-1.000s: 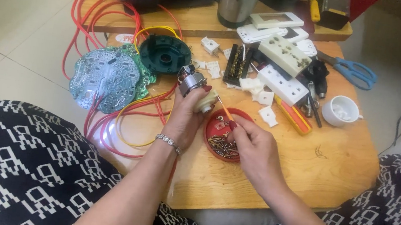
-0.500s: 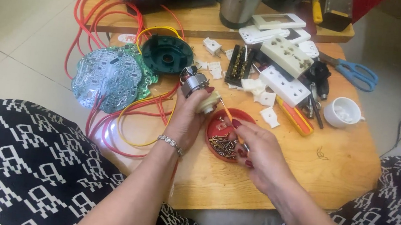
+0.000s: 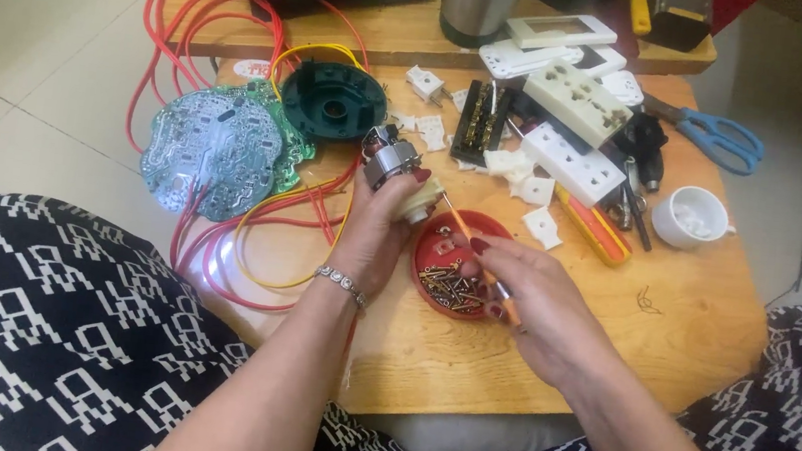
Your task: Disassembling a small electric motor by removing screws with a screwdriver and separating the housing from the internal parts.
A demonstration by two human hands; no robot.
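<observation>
Gripping a small electric motor above the wooden bench, the left hand is closing its fingers round the motor's cream-coloured lower end, with the metal core and copper windings sticking up past the fingertips. The right hand is pinching a thin orange-handled screwdriver, whose tip is pointing up and to the left and meeting the cream base of the motor. Both hands are working close together, each one clamped on its own thing.

Just beneath them a shallow red dish is sitting on the bench, holding a heap of small screws. Left of the motor, red and yellow wires are looping over the bench edge, beside a round green circuit board and a dark green round housing. Farther back, white socket strips are lying among small white plastic pieces. A small white cup is standing to the right, and blue-handled scissors are lying beyond it.
</observation>
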